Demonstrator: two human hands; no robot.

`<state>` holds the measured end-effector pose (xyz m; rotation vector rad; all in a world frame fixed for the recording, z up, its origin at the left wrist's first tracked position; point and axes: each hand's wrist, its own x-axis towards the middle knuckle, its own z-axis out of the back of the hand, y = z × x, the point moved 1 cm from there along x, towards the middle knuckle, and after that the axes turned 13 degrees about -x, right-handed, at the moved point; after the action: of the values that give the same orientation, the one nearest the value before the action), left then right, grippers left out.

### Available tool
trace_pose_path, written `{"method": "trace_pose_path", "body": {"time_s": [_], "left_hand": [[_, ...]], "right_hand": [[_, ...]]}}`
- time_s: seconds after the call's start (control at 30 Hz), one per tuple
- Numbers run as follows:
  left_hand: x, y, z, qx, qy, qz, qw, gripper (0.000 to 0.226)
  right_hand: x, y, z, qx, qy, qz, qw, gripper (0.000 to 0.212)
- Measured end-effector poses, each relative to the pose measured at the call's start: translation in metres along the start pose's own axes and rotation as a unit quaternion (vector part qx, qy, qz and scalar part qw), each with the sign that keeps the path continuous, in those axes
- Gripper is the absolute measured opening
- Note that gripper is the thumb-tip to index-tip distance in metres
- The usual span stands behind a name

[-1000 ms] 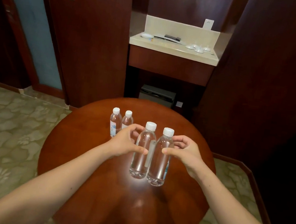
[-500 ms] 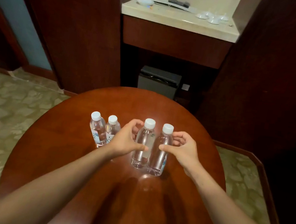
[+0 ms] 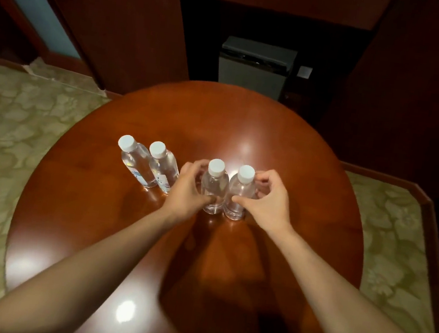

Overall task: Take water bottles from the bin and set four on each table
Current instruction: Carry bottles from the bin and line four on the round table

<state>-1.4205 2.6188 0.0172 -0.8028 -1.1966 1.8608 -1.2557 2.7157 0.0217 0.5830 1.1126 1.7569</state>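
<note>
Round table of dark polished wood: left hand curled round the third bottle, right hand curled round the fourth bottle, both bottles upright side by side, bases on the wood near the table's middle. Just beside the left hand, first bottle and second bottle stand paired toward the left edge. Against half a second back: grips unchanged, view tipped lower, counter beyond the far edge gone, only the grey box showing.
</note>
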Motion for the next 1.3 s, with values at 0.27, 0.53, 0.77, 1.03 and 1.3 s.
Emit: {"method": "trace_pose_path", "body": {"time_s": [0.27, 0.53, 0.77, 1.03, 1.3], "left_hand": [[-0.004, 0.004, 0.006, 0.013, 0.044, 0.007, 0.999, 0.081], [0.012, -0.035, 0.035, 0.111, 0.157, -0.083, 0.978, 0.057], [0.021, -0.054, 0.051, 0.277, 0.14, -0.128, 0.942, 0.042], [0.016, -0.06, 0.052, 0.375, 0.073, -0.11, 0.917, 0.053], [0.022, -0.052, 0.066, 0.329, 0.194, -0.113, 0.917, 0.042]], "right_hand": [[-0.011, -0.001, -0.004, -0.091, 0.015, 0.04, 0.995, 0.058], [-0.008, 0.016, 0.015, -0.217, 0.07, 0.105, 0.968, 0.063], [-0.014, 0.041, 0.026, -0.295, 0.078, 0.087, 0.948, 0.042], [-0.021, 0.043, 0.026, -0.326, 0.026, 0.025, 0.945, 0.024], [-0.024, 0.036, 0.021, -0.272, 0.029, 0.015, 0.962, 0.032]]}}
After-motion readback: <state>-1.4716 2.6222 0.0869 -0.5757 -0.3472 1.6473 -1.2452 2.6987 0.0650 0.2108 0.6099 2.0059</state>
